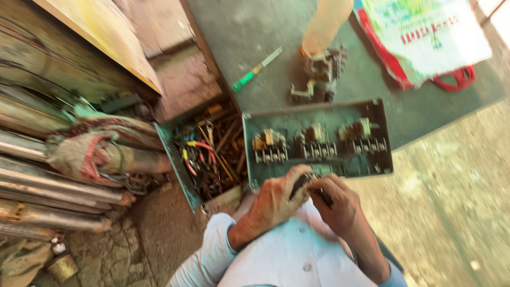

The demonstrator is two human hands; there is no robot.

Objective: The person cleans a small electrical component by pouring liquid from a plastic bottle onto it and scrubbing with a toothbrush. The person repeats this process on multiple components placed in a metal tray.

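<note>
Beyond both hands we note a grey-green metal panel box (319,139) lying open on the floor, three contactor blocks (314,141) in a row inside it. To the left of our left hand (273,204) sits an open toolbox (207,151) crammed with pliers, screwdrivers and coloured wires. Farther out past the panel box: a loose contactor unit (320,74), a pale plastic bottle (325,24), a green-handled tester screwdriver (257,69), and a printed sack with red cord (425,37). Stacked pipes and rag bundles (79,154) lie well to the left.

Both hands meet just at the near edge of the panel box, over our lap. Left hand curled, fingers closed around a small dark part (300,183); its grip is narrow, holding that part. Right hand (337,204) touches the same part from the right, fingers pinched on a thin dark tool (324,197). Blur hides finer detail.
</note>
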